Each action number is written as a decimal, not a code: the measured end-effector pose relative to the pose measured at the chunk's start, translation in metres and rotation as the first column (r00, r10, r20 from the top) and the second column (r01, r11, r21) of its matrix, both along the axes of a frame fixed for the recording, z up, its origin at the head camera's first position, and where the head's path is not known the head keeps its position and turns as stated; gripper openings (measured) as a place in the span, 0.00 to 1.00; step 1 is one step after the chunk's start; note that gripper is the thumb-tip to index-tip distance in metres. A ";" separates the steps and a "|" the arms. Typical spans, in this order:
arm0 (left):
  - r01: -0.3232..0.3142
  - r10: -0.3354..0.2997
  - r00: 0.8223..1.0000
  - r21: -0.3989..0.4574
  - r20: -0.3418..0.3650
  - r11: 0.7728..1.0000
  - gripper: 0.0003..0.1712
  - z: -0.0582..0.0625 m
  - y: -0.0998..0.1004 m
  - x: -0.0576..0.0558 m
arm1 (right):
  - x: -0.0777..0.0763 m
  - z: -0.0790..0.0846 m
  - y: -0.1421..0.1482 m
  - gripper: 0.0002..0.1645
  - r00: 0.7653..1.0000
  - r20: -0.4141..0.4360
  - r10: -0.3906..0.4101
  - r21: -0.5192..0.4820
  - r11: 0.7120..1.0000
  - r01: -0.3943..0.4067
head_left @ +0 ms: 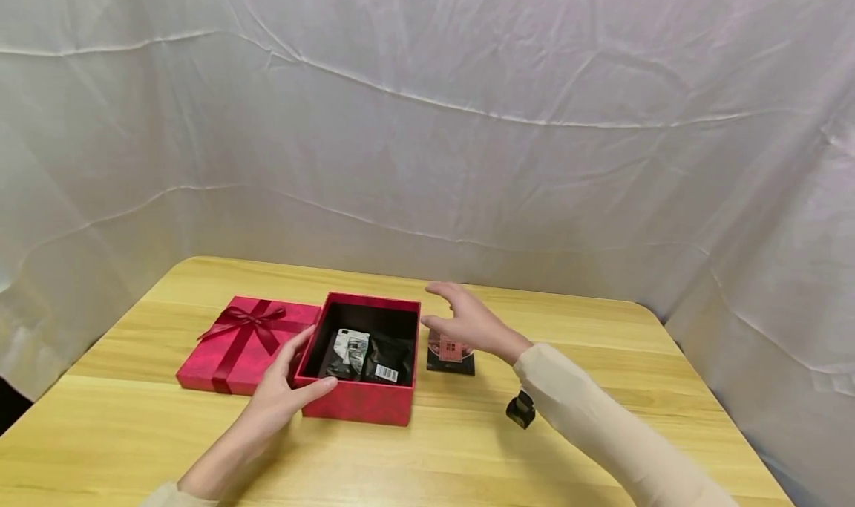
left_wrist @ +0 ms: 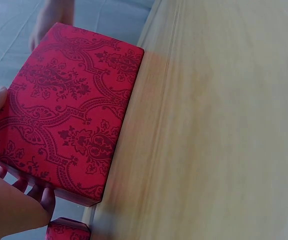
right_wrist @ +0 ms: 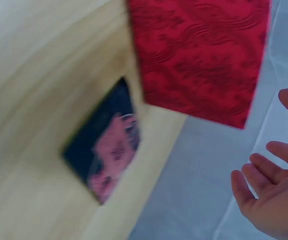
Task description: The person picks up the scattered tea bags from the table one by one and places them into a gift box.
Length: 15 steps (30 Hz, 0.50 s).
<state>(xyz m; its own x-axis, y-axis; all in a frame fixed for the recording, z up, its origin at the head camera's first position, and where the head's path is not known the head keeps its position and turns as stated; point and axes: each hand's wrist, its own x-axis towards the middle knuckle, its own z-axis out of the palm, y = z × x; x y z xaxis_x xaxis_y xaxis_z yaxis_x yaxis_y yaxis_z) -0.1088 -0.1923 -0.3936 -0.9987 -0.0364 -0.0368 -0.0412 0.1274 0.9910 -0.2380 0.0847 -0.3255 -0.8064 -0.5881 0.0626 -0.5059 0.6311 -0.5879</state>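
A red patterned gift box (head_left: 357,403) stands uncovered on the table with its dark inside showing. In it lie black packets, one with a white barcode label (head_left: 386,373), and a silvery-white packet (head_left: 352,346). My left hand (head_left: 283,392) holds the box at its near left corner, thumb at the front rim and fingers along the left side. To the right of the box my right hand (head_left: 470,320) is raised, fingers spread and nothing in them. Below it lies a flat black packet with a pink label (right_wrist: 115,147), partly covered by that hand in the head view.
The box's red lid (head_left: 220,347), tied with a dark red ribbon bow (head_left: 250,321), lies left of the box. A small black object (head_left: 521,410) sits near my right sleeve. The wooden table (head_left: 434,470) is backed by hanging white cloth (head_left: 401,158).
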 end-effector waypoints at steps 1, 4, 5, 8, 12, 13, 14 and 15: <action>-0.002 0.002 1.000 -0.001 0.002 1.000 0.48 0.000 0.000 0.000 | 0.000 -0.004 0.003 0.35 1.000 0.004 -0.004 -0.014 1.000 0.004; -0.003 0.003 1.000 0.002 0.004 1.000 0.48 0.001 -0.001 0.001 | -0.002 -0.014 0.011 0.34 1.000 0.013 -0.012 -0.048 0.999 0.012; -0.002 0.002 1.000 0.003 0.002 1.000 0.48 0.001 -0.001 0.001 | -0.003 -0.018 0.013 0.33 1.000 0.017 -0.015 -0.055 0.998 0.016; -0.002 0.002 1.000 0.004 -0.001 1.000 0.49 0.001 -0.002 0.001 | -0.005 -0.027 0.020 0.33 0.999 0.028 -0.028 -0.075 0.997 0.030; -0.003 0.003 1.000 -0.001 -0.001 1.000 0.49 0.000 -0.002 0.001 | -0.006 -0.038 0.026 0.33 0.995 0.077 -0.063 -0.099 0.993 0.071; -0.002 0.002 1.000 0.001 -0.001 1.000 0.49 0.000 -0.002 0.001 | -0.006 -0.040 0.027 0.32 0.993 0.090 -0.073 -0.107 0.991 0.082; -0.001 0.001 1.000 0.003 -0.004 1.000 0.49 0.000 -0.003 0.001 | -0.007 -0.042 0.029 0.33 0.991 0.105 -0.086 -0.109 0.989 0.097; -0.001 0.001 1.000 0.008 -0.002 1.000 0.49 0.000 -0.003 0.001 | -0.007 -0.045 0.030 0.33 0.988 0.117 -0.097 -0.113 0.988 0.110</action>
<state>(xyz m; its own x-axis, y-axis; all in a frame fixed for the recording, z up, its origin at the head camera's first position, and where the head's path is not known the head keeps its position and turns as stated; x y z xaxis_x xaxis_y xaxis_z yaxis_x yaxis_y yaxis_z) -0.1080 -0.1950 -0.3939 -0.9987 -0.0368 -0.0349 -0.0391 0.1196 0.9920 -0.2450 0.1149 -0.3700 -0.8682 -0.4951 0.0338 -0.3693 0.5990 -0.7105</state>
